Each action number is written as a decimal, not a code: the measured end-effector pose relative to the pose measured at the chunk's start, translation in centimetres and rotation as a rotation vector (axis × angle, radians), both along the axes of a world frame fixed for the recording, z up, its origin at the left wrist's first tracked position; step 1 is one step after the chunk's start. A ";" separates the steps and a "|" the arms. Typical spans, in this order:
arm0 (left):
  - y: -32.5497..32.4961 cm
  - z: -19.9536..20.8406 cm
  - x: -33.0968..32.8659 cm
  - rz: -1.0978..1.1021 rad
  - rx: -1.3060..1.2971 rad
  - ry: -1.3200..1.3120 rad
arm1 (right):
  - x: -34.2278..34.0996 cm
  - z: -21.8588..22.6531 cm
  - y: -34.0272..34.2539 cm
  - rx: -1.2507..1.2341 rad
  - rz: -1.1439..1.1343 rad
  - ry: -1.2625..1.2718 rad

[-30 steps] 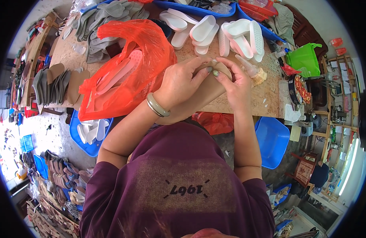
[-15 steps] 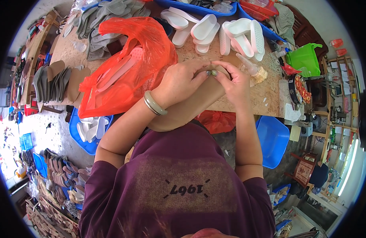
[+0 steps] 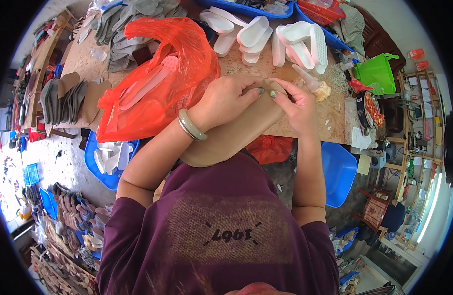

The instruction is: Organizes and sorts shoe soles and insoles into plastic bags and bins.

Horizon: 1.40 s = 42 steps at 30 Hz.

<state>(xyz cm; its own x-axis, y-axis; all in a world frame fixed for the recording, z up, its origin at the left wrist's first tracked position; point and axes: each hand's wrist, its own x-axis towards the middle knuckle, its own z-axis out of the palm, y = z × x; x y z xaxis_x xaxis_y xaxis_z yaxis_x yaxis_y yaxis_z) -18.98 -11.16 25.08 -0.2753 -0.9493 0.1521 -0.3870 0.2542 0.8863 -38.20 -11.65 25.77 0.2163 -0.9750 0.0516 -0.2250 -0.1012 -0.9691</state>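
Observation:
A tan insole (image 3: 236, 130) slants in front of my chest, its wide end against the shirt and its narrower end over the table edge. My left hand (image 3: 230, 101) grips that far end from the left, thumb on the upper face. From the right, my right hand (image 3: 296, 102) pinches the far rim between thumb and fingers. The two thumbs are a little apart. Fingers beneath the insole are hidden. To the left of my left hand lies a red plastic bag (image 3: 157, 93) with pale pink insoles inside.
White soles (image 3: 297, 42) lie across the wooden table (image 3: 265, 73). Near my right hand stands a pale bottle with a crusted yellowish end (image 3: 321, 90). Grey insoles (image 3: 69, 103) stand at the left. Blue bins (image 3: 338, 174) sit below the table on both sides.
My right hand has shifted slightly right, and its thumb has moved away from the left thumb. More of the insole's upper face shows now. Both hands keep their hold.

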 end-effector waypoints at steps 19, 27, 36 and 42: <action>0.1 -0.3 0.0 -0.051 -0.013 -0.063 | 0.3 0.5 -1.0 0.027 0.067 0.042; -0.2 -1.4 0.6 -0.042 0.316 0.143 | -0.1 -0.5 -1.8 0.152 0.076 -0.060; -0.2 -1.1 0.7 0.009 0.460 0.334 | -0.2 1.9 -0.2 0.128 0.047 0.038; -0.8 -0.1 1.5 -0.119 0.575 0.500 | -0.1 1.5 0.1 0.016 -0.037 0.111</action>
<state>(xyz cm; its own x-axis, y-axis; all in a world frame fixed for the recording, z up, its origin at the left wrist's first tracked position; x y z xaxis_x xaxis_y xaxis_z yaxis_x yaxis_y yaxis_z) -17.47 -12.00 24.96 -0.4088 -0.8849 -0.2232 0.0951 -0.2846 0.9539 -38.25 -11.51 27.28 0.1833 -0.9830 0.0135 -0.3340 -0.0751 -0.9396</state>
